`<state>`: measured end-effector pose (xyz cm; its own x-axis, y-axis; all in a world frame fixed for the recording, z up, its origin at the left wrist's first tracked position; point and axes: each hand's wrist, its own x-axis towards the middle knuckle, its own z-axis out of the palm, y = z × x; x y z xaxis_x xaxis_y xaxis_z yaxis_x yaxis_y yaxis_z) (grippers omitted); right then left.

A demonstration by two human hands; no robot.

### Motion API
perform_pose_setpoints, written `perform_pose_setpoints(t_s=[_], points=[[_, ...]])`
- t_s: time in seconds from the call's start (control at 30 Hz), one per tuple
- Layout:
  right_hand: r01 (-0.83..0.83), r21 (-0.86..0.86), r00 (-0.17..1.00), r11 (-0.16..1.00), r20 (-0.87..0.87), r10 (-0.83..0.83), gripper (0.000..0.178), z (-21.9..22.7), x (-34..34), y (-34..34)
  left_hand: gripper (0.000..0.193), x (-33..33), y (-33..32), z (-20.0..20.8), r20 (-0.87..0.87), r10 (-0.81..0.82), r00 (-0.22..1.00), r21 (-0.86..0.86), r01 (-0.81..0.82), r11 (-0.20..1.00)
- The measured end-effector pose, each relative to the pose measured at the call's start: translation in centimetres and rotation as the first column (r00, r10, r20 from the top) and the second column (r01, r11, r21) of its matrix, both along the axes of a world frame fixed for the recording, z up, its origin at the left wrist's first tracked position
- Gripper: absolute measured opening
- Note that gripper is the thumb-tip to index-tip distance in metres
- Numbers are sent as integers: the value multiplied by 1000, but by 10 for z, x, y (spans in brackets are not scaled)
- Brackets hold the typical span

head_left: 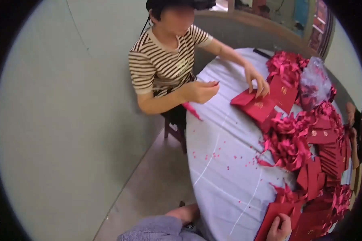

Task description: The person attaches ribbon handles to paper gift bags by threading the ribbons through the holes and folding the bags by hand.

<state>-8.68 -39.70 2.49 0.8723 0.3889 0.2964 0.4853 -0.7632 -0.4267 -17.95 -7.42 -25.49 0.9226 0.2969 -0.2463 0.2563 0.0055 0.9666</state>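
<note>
My left hand (280, 228) shows at the bottom edge, fingers curled over the edge of a red folded card (271, 219) lying on the round table with a pale cloth (225, 168). My right hand is out of view. Across the table sits a person in a striped shirt (165, 60). One of that person's hands (203, 90) pinches a thin red strip, and the other (258, 82) presses on a red envelope (256, 106).
Heaps of red paper flowers (287, 146) and stacks of red cards (330, 156) cover the table's right side. A clear plastic bag (314, 82) stands at the back. Another person's arm (352, 132) shows at the right edge. My grey-clad knee (161, 229) is at bottom left.
</note>
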Motion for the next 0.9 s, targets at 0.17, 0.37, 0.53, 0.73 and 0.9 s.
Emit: perform_pose_setpoints(t_s=[0.17,0.37,0.53,0.73,0.9], points=[[-5,6,999,1000,-36,6,19,5,-1,6,36,-33,7,-3,-25,-28,999,40,29,999],[-32,201,995,979,98,12,8,-40,8,-19,36,-40,5,0,6,-94,996,90,93,992],[-33,235,998,971,67,17,9,-32,8,-7,36,-62,8,8,-9,-162,987,154,161,975],[-22,273,998,962,68,4,6,-20,17,-17,33,-76,63,85,-430,146,891,485,91,870],[-164,216,976,962,178,127,7,-31,15,-12,38,-8,36,333,306,261,916,-223,-198,954]])
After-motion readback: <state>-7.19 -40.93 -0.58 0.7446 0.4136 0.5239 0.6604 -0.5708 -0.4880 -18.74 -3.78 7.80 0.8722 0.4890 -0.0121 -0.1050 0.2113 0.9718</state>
